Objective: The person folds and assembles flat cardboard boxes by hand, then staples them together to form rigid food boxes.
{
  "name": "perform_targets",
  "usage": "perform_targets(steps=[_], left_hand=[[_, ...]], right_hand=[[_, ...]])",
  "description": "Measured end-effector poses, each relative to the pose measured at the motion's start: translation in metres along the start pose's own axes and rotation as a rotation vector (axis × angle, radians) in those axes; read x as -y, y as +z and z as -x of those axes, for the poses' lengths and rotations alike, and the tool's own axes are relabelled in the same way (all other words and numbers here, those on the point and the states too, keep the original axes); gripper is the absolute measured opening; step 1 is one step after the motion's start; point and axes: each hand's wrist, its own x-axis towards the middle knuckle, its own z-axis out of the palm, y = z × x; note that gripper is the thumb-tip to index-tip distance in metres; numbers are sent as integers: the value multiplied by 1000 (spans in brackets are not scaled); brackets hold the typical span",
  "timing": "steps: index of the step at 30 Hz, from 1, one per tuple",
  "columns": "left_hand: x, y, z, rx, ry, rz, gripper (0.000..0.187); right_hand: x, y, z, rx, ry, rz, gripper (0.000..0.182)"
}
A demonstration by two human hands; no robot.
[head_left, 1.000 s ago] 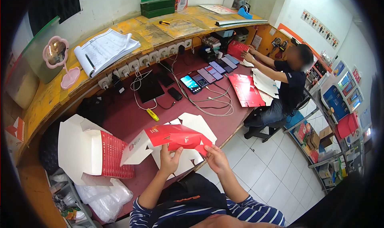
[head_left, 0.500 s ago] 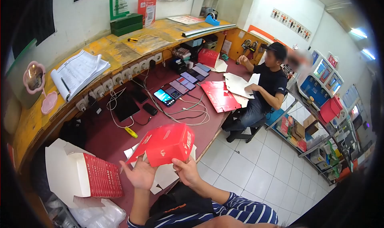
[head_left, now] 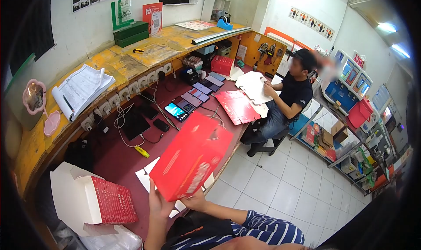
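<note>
A red cardboard box (head_left: 190,158) with white lettering is held up, tilted, over the near part of the dark red desk. My left hand (head_left: 160,205) grips its lower left corner, with some fingers hidden against the box. At the bottom edge my right hand (head_left: 195,201) supports it, its fingertips hidden by the box. Beneath it, white cardboard pieces (head_left: 144,176) stick out. To the left stands an open box (head_left: 74,197), white inside, beside a row of red printed cartons (head_left: 115,201).
Several phones (head_left: 176,111) and cables lie on the desk (head_left: 109,162), with a yellow highlighter (head_left: 141,151) nearer me. A notebook (head_left: 83,89) rests on the yellow shelf (head_left: 144,61). Across the desk, a co-worker (head_left: 289,94) handles a white cardboard sheet (head_left: 253,86) beside a flat red one (head_left: 237,106).
The red box has been raised and turned, showing a larger face, and both hands have shifted down its lower edge. The co-worker has brought both hands to the white sheet.
</note>
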Motion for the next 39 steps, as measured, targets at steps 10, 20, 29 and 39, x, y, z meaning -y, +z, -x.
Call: perform_targets(steps=[10,20,29,39], left_hand=[[-76,-78,9,-65,124,-921,56],[0,-57,10,132,255,-404,40],[17,-39,-3,205,588,-773,59],[-29,-56,1,-163,707,-1283,21]], right_hand=[[-25,-94,-17,193,827,-873,29],[8,-23,-37,-109,762,-754,17],[25,15,-40,-390,390,-328,21],[10,-53,-74,34,997,-1077,25]])
